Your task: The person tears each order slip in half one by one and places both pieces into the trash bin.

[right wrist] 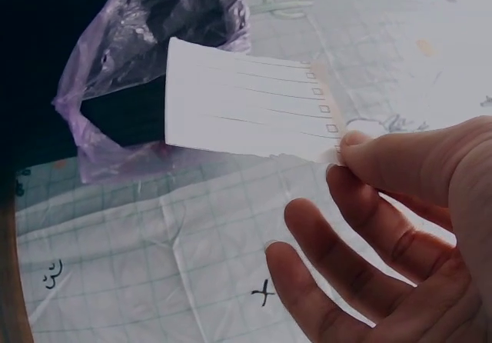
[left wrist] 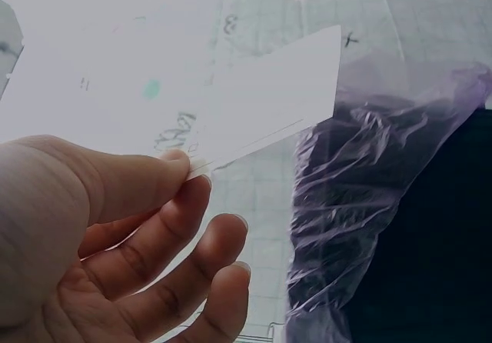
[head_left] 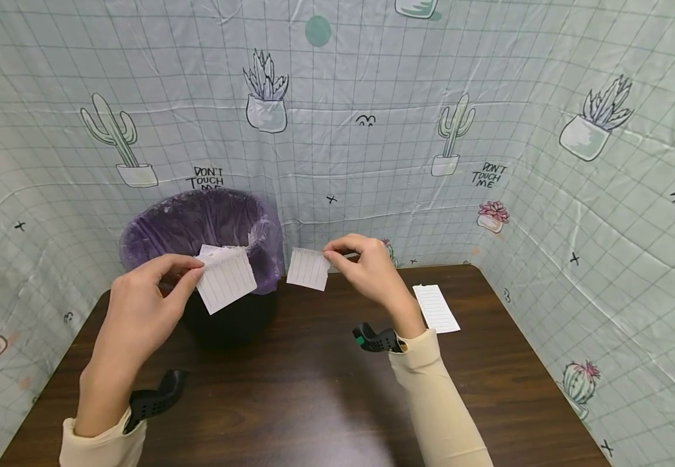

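My left hand (head_left: 144,305) pinches a lined white piece of paper (head_left: 226,280) by its corner between thumb and index finger, in front of the bin's opening. In the left wrist view that paper (left wrist: 284,97) is seen nearly edge-on. To the right, my right hand (head_left: 366,266) pinches a second lined piece of paper (head_left: 308,268) with a row of small checkboxes, clear in the right wrist view (right wrist: 246,104). Its lower edge there looks torn. A black bin (head_left: 229,324) lined with a purple plastic bag (head_left: 156,227) stands at the left, its front partly hidden by the left-hand paper.
Another lined paper strip (head_left: 438,310) with a ragged top edge lies on the brown wooden table (head_left: 314,402), right of my right forearm. A patterned cloth (head_left: 349,162) with cactus drawings hangs behind and along both sides. Black devices (head_left: 159,397) are strapped to both wrists.
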Action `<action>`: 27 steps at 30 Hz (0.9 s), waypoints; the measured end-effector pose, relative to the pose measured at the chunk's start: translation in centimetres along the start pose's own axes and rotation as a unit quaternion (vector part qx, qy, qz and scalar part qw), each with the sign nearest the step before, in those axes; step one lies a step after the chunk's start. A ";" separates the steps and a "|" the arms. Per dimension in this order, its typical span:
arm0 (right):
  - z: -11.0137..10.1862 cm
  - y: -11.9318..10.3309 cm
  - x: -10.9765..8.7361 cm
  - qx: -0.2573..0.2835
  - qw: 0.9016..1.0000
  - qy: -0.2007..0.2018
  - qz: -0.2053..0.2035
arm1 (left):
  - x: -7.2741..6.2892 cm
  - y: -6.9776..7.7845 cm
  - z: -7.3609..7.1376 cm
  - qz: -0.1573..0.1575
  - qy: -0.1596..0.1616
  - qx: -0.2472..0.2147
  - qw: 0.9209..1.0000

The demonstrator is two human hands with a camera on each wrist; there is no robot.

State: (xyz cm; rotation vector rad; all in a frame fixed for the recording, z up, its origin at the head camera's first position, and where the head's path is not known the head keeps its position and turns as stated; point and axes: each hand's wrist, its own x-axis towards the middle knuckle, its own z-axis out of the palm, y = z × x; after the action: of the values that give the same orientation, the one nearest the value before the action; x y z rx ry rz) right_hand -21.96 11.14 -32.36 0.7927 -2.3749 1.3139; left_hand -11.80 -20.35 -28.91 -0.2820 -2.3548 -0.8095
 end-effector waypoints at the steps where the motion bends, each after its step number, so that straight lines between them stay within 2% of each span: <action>1: 0.0 -0.1 0.1 0.000 1.000 0.004 -0.003 | 0.0 0.0 -0.1 0.000 0.001 0.000 1.000; 6: -0.1 -0.3 0.6 -0.005 1.000 0.008 -0.010 | 0.2 -0.1 -0.6 0.001 0.003 0.004 1.000; 12: -0.1 -1.0 1.4 -0.006 1.000 0.001 -0.014 | 0.6 -0.5 -1.3 0.011 0.020 -0.001 1.000; 16: 0.0 -1.4 2.1 -0.014 1.000 -0.005 -0.028 | 0.9 -0.7 -1.6 0.022 0.033 -0.004 0.999; 22: 0.1 -2.0 3.0 -0.027 0.998 -0.007 -0.050 | 0.9 -0.9 -2.2 0.011 0.041 -0.010 0.999; 27: 0.3 -2.7 3.6 -0.027 0.998 -0.009 -0.058 | 1.1 -1.1 -2.6 0.023 0.059 -0.007 0.998</action>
State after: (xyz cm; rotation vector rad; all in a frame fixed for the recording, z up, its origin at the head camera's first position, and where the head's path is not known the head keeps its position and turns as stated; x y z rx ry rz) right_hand -23.20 8.65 -28.86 0.9165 -2.3298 1.1949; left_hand -11.80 -22.87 -27.13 -0.2858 -2.2260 -0.7979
